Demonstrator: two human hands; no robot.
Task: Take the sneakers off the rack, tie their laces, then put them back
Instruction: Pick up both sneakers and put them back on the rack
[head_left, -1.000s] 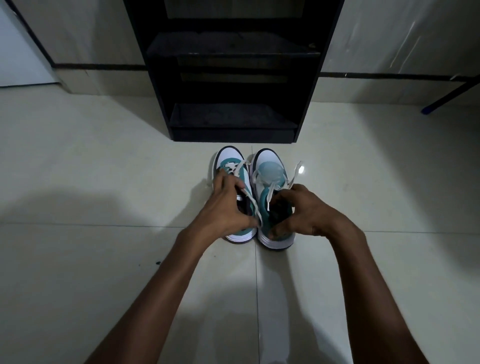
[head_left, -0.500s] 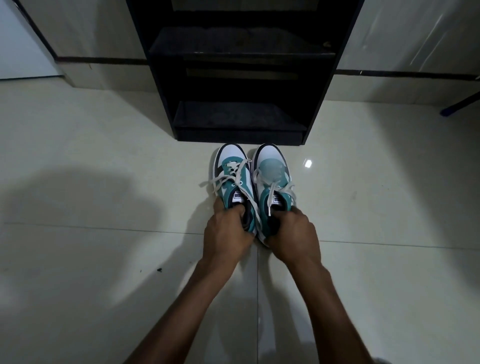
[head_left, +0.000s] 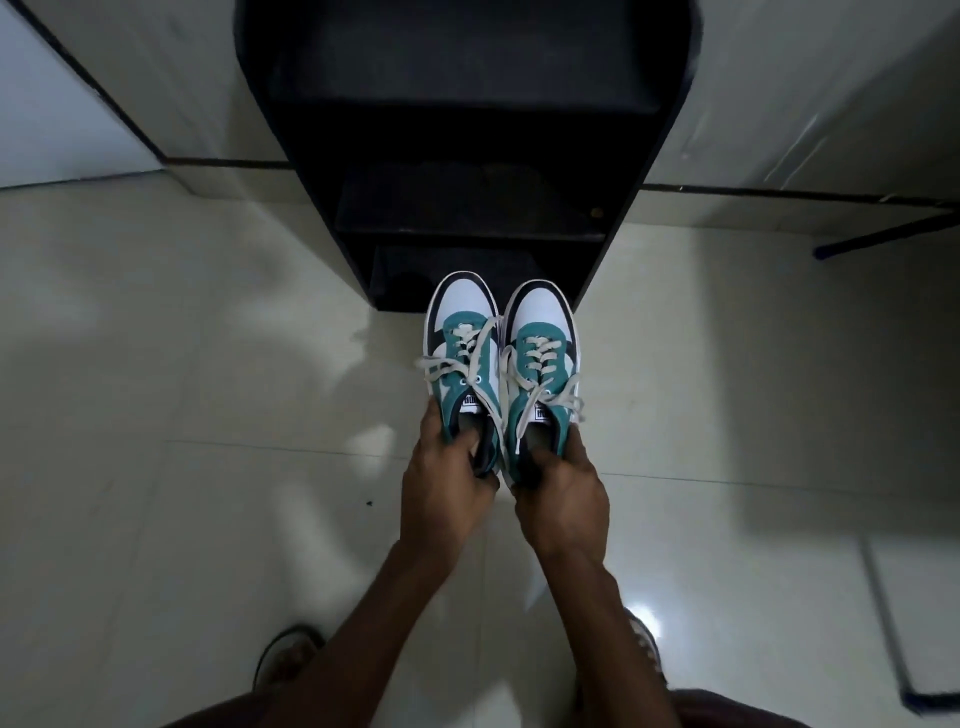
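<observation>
The left hand (head_left: 445, 491) grips the heel end of the left sneaker (head_left: 464, 364), its fingers curled into the shoe's opening and the thumb down the outer side. The right hand (head_left: 563, 499) does the same with the right sneaker (head_left: 540, 364) — fingers hooked inside the collar, thumb along the outer wall. The two shoes sit side by side, touching along their inner edges, toes pointing away from the person toward the black rack (head_left: 467, 156). Both are teal with white toe caps and dark trim, and their pale laces (head_left: 558, 402) are knotted in bows, the loops spilling out to either side of the tongues. The pair looks to be held above the pale tiled floor (head_left: 182, 415), just in front of the rack's lowest shelf, though how far off the tiles cannot be told. The toes overlap the front edge of the rack's base in the head view. The rack stands against the back wall, its shelves dark; dim rounded shapes lie on the middle shelf, too murky to name. At the lower edge of the view the person's own feet (head_left: 283, 660) show on the floor — one to the left of the forearms, one to the right.
</observation>
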